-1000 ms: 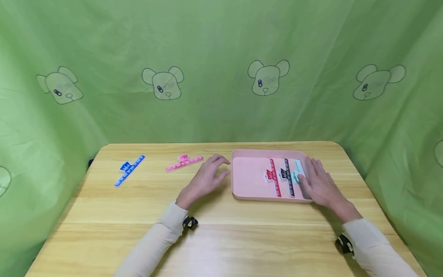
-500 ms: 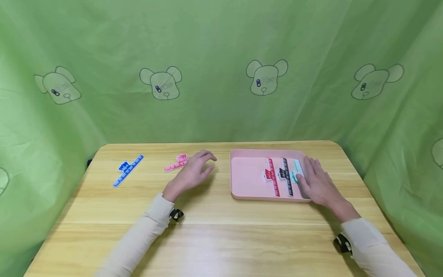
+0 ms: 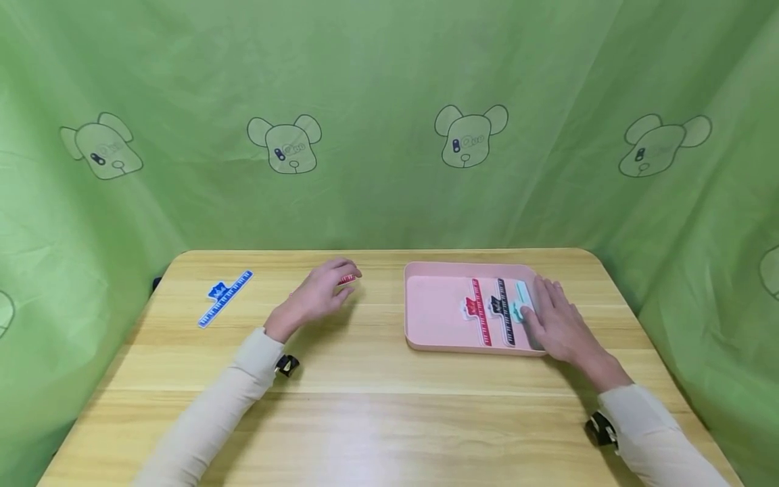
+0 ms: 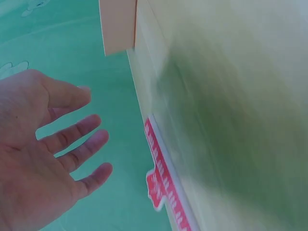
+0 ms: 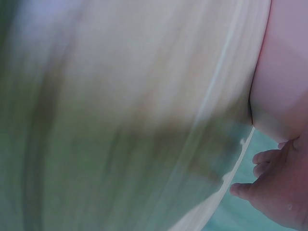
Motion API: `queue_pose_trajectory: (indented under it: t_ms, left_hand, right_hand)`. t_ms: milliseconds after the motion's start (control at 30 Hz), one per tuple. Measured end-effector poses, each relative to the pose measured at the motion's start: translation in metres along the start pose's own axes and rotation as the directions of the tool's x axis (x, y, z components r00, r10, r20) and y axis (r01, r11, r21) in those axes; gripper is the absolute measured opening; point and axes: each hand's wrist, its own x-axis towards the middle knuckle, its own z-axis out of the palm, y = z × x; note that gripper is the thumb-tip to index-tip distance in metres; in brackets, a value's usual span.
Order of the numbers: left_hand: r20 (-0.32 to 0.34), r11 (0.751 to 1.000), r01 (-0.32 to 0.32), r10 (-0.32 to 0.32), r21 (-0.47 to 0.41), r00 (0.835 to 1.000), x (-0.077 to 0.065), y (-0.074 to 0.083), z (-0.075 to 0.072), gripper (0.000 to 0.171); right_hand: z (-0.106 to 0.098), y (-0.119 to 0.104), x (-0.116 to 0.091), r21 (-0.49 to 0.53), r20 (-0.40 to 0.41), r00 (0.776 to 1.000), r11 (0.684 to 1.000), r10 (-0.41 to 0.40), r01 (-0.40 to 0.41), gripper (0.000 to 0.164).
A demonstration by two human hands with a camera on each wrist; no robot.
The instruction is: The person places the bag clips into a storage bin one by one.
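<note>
Fingers (image 4: 72, 135) of left hand (image 3: 316, 292) spread, loosely bent, holding nothing, just over pink clip (image 4: 166, 178) lying on table (image 3: 377, 419). Right hand (image 3: 564, 325) at pink tray's (image 3: 435, 328) right edge, fingers nearly straight, thumb near teal clip (image 3: 521, 293). Black clip (image 3: 505, 314), red clip (image 3: 479, 310) also inside tray. Curtain (image 3: 377, 203) lettering begins with Q, rest unclear; clip script too small to read.

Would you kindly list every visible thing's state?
Shallow pink tray: upright, uncovered, partly filled.
Red piano-print clip: flat in tray.
Black piano-print clip: flat in tray.
Mint-green clip: in tray, partly hidden.
Blue piano-print clip: slanted, outside tray.
Pink piano-print clip: outside tray.
Bare left hand: relaxed, holding nothing.
Bare right hand: touching tray's edge.
</note>
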Motion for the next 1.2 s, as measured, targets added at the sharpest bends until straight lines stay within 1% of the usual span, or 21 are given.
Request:
queue_pose_trajectory:
  t_ms: [133,200,333,400,600,767,933,1067,1200]
  left_hand:
    - [0.011,0.999,0.024,-0.024,0.025,1.000,0.000,-0.008,-0.006,0.028]
    - [0.016,0.997,0.034,-0.035,0.063,0.999,0.000,-0.011,-0.008,0.030]
    - [0.016,0.987,0.029,-0.032,0.156,0.999,-0.003,-0.019,-0.011,0.033]
    - [0.025,0.983,0.032,-0.037,0.183,0.999,-0.005,-0.023,-0.012,0.036]
    - [0.060,0.977,0.055,-0.068,0.205,0.996,-0.011,-0.032,-0.014,0.036]
    - [0.077,0.968,0.047,-0.068,0.245,0.995,-0.013,-0.037,-0.017,0.037]
    - [0.118,0.956,0.044,-0.081,0.289,0.990,-0.012,-0.041,-0.021,0.035]
    - [0.144,0.949,0.044,-0.094,0.313,0.985,-0.013,-0.048,-0.021,0.036]
    - [0.148,0.941,0.025,-0.078,0.337,0.986,-0.014,-0.052,-0.020,0.038]
  right_hand:
    - [0.000,0.002,0.000,-0.003,-0.005,1.000,1.000,0.003,-0.003,0.080]
    - [0.000,0.003,0.000,-0.002,-0.007,1.000,1.000,0.005,-0.005,0.080]
    - [0.000,0.002,-0.001,0.007,-0.007,1.000,1.000,0.010,-0.010,0.080]
    - [0.001,0.002,-0.001,0.010,-0.007,1.000,1.000,0.011,-0.011,0.080]
    - [0.003,0.000,-0.001,0.007,-0.017,1.000,1.000,0.002,-0.001,0.080]
    - [0.003,0.000,0.000,0.002,-0.023,1.000,1.000,0.000,0.000,0.079]
    - [0.001,-0.001,-0.001,0.002,-0.025,1.000,1.000,0.000,0.000,0.079]
    - [0.001,-0.002,-0.002,0.005,-0.020,1.000,1.000,-0.002,0.002,0.078]
    - [0.003,0.000,-0.003,0.008,-0.024,1.000,1.000,-0.002,0.002,0.077]
